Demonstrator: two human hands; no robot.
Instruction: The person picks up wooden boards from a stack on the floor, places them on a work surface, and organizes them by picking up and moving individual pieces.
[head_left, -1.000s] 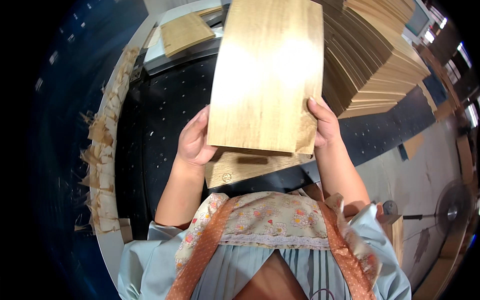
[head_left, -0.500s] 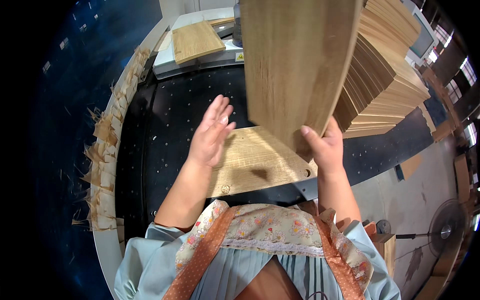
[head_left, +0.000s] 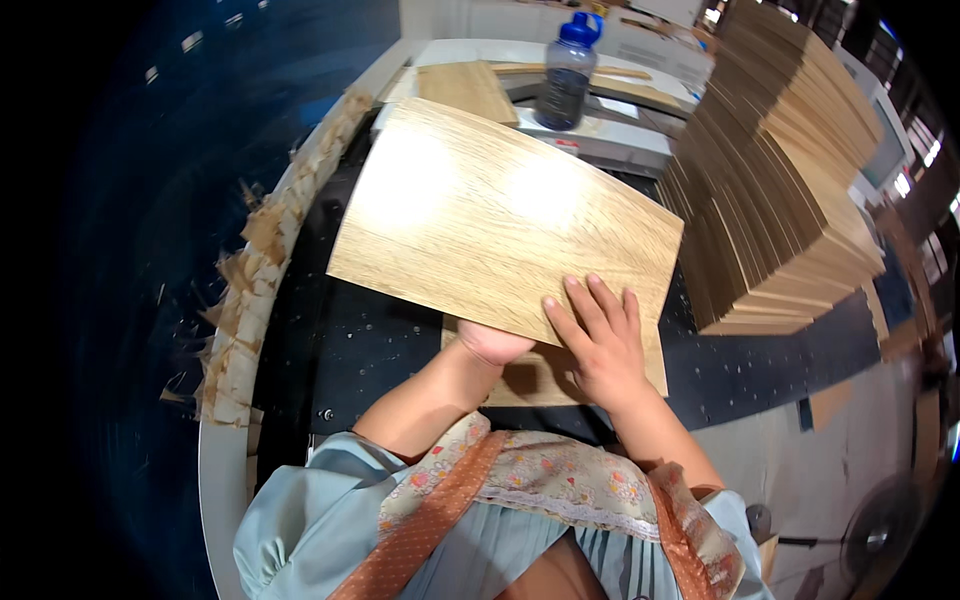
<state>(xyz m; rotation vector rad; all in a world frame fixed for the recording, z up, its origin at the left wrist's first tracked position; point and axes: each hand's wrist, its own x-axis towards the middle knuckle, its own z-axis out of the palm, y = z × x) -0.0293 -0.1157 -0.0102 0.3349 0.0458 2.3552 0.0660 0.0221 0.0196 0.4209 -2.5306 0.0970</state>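
Observation:
A wood-grain board [head_left: 480, 225] is raised at a slant over the black work surface, its glossy face up. My left hand [head_left: 492, 343] bears it from below at the near edge, with the fingers hidden under the board. On top, my right hand [head_left: 608, 355] lies flat near the board's right end, fingers spread. Beneath, a second wood-grain board [head_left: 638, 372] lies on the black surface, mostly covered by the raised one.
Tall stacks of wood-grain boards [head_left: 765, 230] stand at the right. Farther back are a blue-capped bottle [head_left: 567, 80] and another board [head_left: 467, 90]. Torn tape [head_left: 262, 235] lines the left edge of the black perforated table [head_left: 345, 360]. A fan [head_left: 875, 540] is at lower right.
The board has turned from upright to a slanted, face-up position and moved left and lower. My left hand has gone under it; my right hand has shifted from gripping its lower corner to lying on top.

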